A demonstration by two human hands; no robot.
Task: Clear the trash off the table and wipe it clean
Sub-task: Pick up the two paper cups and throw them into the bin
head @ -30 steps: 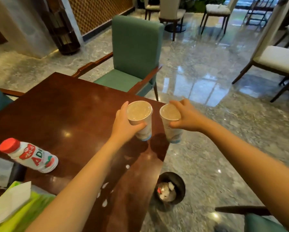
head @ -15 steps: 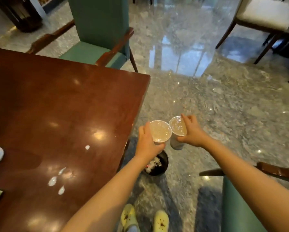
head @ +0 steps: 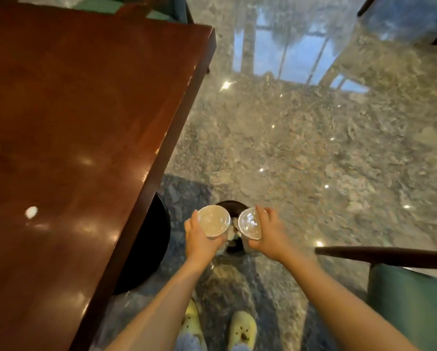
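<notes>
My left hand (head: 199, 240) grips a paper cup (head: 213, 221) and my right hand (head: 270, 234) grips a second paper cup (head: 249, 224). Both cups stand upright, side by side, directly above a small black trash bin (head: 233, 207) on the floor, which they mostly hide. Some rubbish shows inside the bin between the cups. The dark red wooden table (head: 85, 122) fills the left of the view, with a white spill spot (head: 31, 212) near its front part.
The table's black round base (head: 151, 244) sits just left of the bin. A green chair (head: 410, 300) with a dark wooden armrest (head: 384, 255) stands at lower right. Another green chair (head: 159, 13) is beyond the table's far edge. My feet in yellow shoes (head: 241, 328) stand on the marble floor.
Both hands carried the cups off the table edge and lowered them over the bin. The view tilted downward, so the bottle and green packet on the table have left the frame.
</notes>
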